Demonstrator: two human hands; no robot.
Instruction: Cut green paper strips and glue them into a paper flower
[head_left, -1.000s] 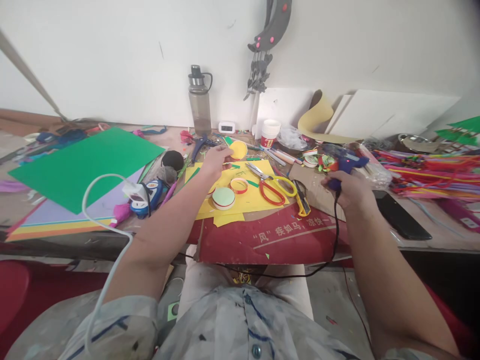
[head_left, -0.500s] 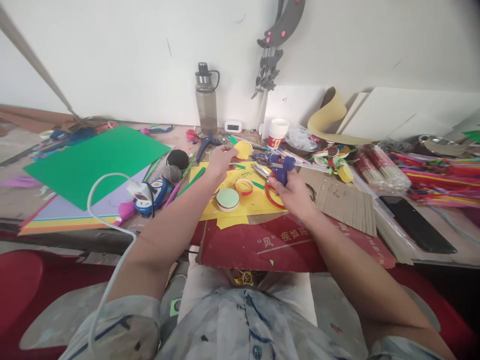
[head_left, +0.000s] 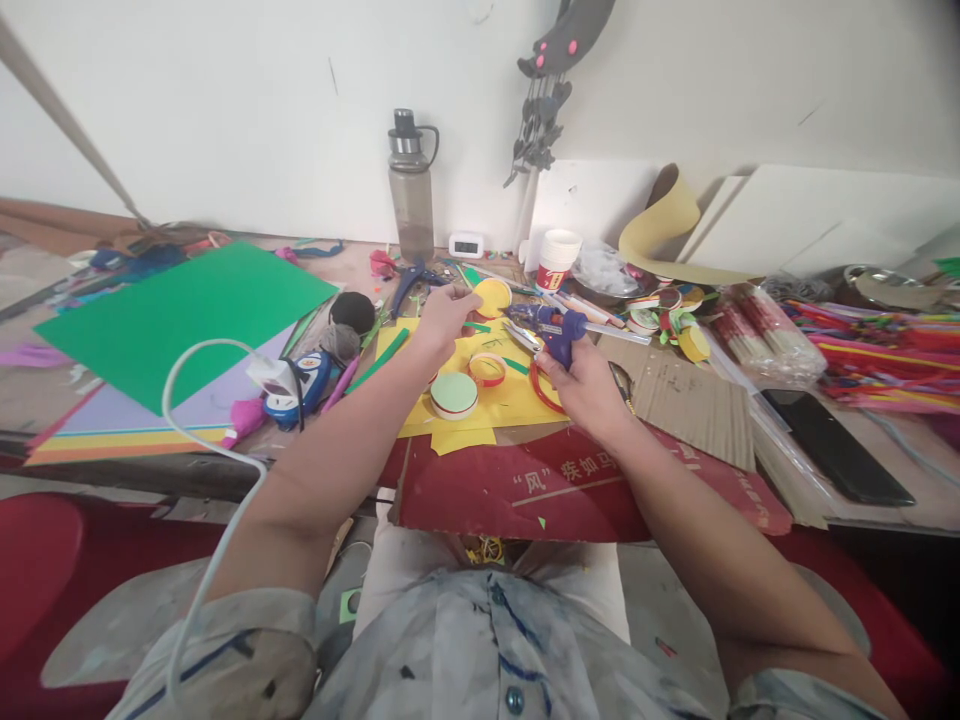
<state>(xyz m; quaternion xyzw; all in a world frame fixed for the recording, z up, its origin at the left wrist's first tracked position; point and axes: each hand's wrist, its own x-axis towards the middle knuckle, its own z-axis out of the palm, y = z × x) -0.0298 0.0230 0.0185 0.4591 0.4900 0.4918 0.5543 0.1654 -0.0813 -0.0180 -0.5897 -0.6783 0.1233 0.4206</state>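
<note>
My left hand (head_left: 448,314) pinches a round yellow paper disc (head_left: 494,297) by its left edge, above the yellow paper sheet (head_left: 420,425). In my right hand (head_left: 589,385) is a blue hot glue gun (head_left: 559,332), its handle gripped and its nozzle pointing left at the disc's lower right edge. Whether the nozzle touches the disc I cannot tell. Below them lie a round piece with a pale green top (head_left: 454,393) and a yellow paper ring with a red band (head_left: 487,369). Scissors (head_left: 541,385) with a red handle lie partly hidden under my right hand.
Red cardboard (head_left: 517,500) lies along the front edge. On the left are a green sheet (head_left: 187,315) and a white cable (head_left: 169,400) near my forearm. A water bottle (head_left: 412,200) and paper cups (head_left: 557,262) stand behind; a phone (head_left: 840,445) lies right.
My right hand brought the glue gun from the right over to the yellow disc, then held it there. My left hand kept its pinch on the disc. The view shifted slightly.
</note>
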